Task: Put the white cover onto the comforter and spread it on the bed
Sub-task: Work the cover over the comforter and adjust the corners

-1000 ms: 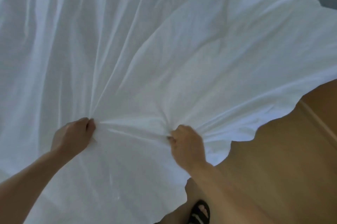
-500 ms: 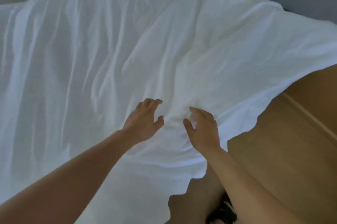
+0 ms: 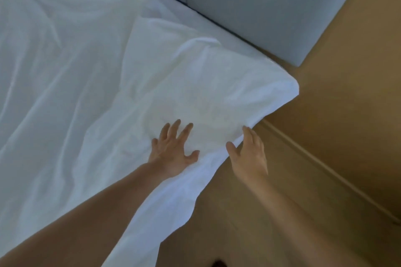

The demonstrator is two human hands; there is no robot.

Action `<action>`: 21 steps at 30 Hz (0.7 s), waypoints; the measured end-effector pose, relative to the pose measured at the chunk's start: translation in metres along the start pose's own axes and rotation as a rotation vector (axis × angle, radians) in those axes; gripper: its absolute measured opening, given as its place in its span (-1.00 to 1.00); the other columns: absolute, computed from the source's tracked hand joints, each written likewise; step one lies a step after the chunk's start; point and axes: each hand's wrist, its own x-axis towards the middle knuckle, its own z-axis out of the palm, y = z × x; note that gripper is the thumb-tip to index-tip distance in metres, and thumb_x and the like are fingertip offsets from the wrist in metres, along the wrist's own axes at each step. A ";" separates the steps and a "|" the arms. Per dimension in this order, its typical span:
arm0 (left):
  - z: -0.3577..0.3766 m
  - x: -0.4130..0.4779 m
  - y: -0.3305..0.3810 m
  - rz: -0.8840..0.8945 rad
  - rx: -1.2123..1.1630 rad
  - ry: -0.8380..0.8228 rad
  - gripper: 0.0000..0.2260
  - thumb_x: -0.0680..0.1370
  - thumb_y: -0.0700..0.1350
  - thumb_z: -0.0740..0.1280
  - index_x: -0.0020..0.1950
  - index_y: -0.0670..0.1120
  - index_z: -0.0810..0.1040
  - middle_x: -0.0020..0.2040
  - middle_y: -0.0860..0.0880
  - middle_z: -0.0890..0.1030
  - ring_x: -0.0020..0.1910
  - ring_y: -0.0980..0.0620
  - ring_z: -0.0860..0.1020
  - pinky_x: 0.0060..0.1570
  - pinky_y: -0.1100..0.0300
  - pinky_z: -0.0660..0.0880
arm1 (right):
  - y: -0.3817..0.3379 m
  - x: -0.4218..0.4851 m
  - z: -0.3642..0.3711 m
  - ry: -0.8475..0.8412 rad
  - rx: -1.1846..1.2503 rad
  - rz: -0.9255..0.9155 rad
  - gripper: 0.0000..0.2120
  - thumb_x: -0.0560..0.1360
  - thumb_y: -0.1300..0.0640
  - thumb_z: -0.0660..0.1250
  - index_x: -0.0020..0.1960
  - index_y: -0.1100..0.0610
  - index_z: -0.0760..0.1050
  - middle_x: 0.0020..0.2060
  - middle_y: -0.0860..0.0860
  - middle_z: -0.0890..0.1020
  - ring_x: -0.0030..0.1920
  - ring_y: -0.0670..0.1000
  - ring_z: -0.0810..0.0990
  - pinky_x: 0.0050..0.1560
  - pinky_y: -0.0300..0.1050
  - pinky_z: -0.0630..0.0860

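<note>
White cover (image 3: 65, 93) cropped left; bottom-edge dark shape (image 3: 218, 263) unidentifiable.

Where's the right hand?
In the head view, the right hand is at the edge of the cover, over the floor, right of the left hand.

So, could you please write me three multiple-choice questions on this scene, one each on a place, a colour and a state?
1. Where does the left hand lie?
A on a chair; B on the white cover; C on a table.
2. What colour are the panels past the cover?
A grey; B red; C black.
3. How are the left hand's fingers?
A clenched in a fist; B pinching cloth; C straight and spread.

Answers:
1 B: its palm rests on the cloth near the corner.
2 A: both panels show plain grey.
3 C: the fingers fan out flat and hold nothing.
</note>
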 end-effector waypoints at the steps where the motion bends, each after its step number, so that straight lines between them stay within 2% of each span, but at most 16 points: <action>1: -0.002 0.013 0.007 -0.016 0.001 -0.009 -0.25 0.55 0.34 0.16 0.60 0.20 -0.19 0.62 0.04 -0.22 0.60 -0.10 -0.20 0.50 -0.23 0.07 | 0.000 0.015 -0.010 0.010 0.001 -0.008 -0.33 0.64 -0.14 0.16 0.62 0.05 -0.02 0.59 0.00 0.08 0.59 0.02 -0.02 0.56 0.05 0.06; 5: -0.015 0.069 0.020 -0.100 0.014 -0.002 -0.19 0.53 0.40 0.15 0.58 0.21 -0.27 0.60 0.00 -0.32 0.58 -0.17 -0.28 0.47 -0.31 0.05 | 0.000 0.085 -0.052 0.083 -0.030 -0.030 -0.32 0.64 -0.13 0.17 0.62 0.09 -0.02 0.59 0.04 0.09 0.59 0.05 0.00 0.56 0.07 0.07; 10: -0.031 0.143 0.031 -0.164 -0.080 0.037 -0.17 0.51 0.38 0.19 0.57 0.23 -0.26 0.60 0.04 -0.31 0.58 -0.18 -0.27 0.42 -0.36 0.11 | 0.013 0.184 -0.098 0.196 -0.164 0.010 -0.21 0.58 -0.17 0.26 0.62 0.10 -0.06 0.59 0.09 0.09 0.59 0.07 0.01 0.53 0.11 0.05; 13: -0.021 0.167 0.033 -0.205 -0.067 -0.025 -0.12 0.46 0.41 0.23 0.56 0.27 -0.28 0.60 0.08 -0.30 0.59 -0.17 -0.21 0.40 -0.35 0.15 | 0.031 0.233 -0.110 0.082 -0.272 0.084 0.01 0.43 -0.36 0.35 0.62 0.05 -0.12 0.59 0.08 0.10 0.59 0.10 0.03 0.54 0.20 0.02; 15: -0.011 0.172 0.030 -0.223 -0.004 -0.051 -0.12 0.44 0.44 0.22 0.55 0.28 -0.26 0.61 0.07 -0.25 0.59 -0.15 -0.14 0.40 -0.29 0.17 | 0.041 0.250 -0.108 -0.106 -0.330 0.134 0.11 0.32 -0.49 0.34 0.61 0.02 -0.08 0.52 0.07 0.29 0.52 0.15 0.24 0.51 0.24 0.10; 17: -0.004 0.171 0.030 -0.243 0.030 -0.044 -0.14 0.44 0.44 0.21 0.56 0.27 -0.23 0.62 0.05 -0.17 0.58 -0.13 -0.07 0.40 -0.21 0.21 | 0.052 0.252 -0.099 -0.313 -0.195 0.171 0.04 0.27 -0.49 0.39 0.53 0.05 0.15 0.35 0.01 0.48 0.31 0.11 0.48 0.37 0.13 0.37; 18: -0.002 0.171 0.031 -0.257 0.034 -0.046 -0.15 0.46 0.43 0.21 0.57 0.26 -0.22 0.62 0.04 -0.15 0.58 -0.13 -0.05 0.41 -0.18 0.21 | 0.057 0.248 -0.094 -0.363 -0.099 0.171 -0.08 0.27 -0.46 0.42 0.42 0.06 0.29 0.22 -0.03 0.55 0.16 0.04 0.55 0.23 0.06 0.50; 20: 0.001 0.170 0.038 -0.293 0.017 -0.069 -0.18 0.49 0.39 0.19 0.58 0.23 -0.21 0.62 0.03 -0.14 0.58 -0.13 -0.04 0.43 -0.15 0.18 | 0.061 0.241 -0.087 -0.399 -0.043 0.112 -0.34 0.34 -0.41 0.42 0.19 0.05 0.43 -0.03 -0.09 0.60 -0.06 -0.09 0.58 0.03 -0.02 0.60; 21: 0.000 0.169 0.042 -0.311 0.000 -0.074 -0.21 0.51 0.37 0.18 0.59 0.22 -0.20 0.63 0.03 -0.13 0.58 -0.12 -0.04 0.45 -0.14 0.15 | 0.061 0.241 -0.086 -0.411 -0.032 0.083 -0.44 0.38 -0.38 0.40 0.11 0.04 0.47 -0.12 -0.13 0.59 -0.11 -0.12 0.58 0.00 -0.04 0.60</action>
